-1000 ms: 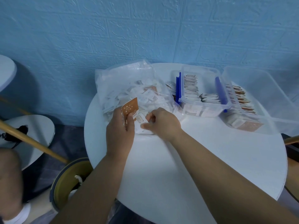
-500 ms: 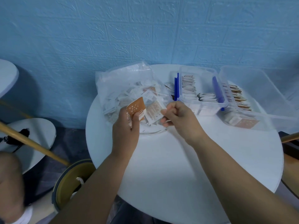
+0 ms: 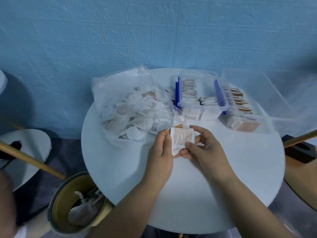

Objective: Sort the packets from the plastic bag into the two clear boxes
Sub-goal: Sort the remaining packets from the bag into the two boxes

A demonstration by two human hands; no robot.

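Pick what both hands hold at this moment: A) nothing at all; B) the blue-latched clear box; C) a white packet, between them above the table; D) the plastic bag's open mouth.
C: the left hand and right hand both pinch the white packet over the table, near the plastic bag.

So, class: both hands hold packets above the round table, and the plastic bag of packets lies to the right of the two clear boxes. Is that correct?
Not quite. The head view shows the plastic bag lying to the left of the two clear boxes, not the right. The rest stands: the left hand and right hand hold packets above the round table.
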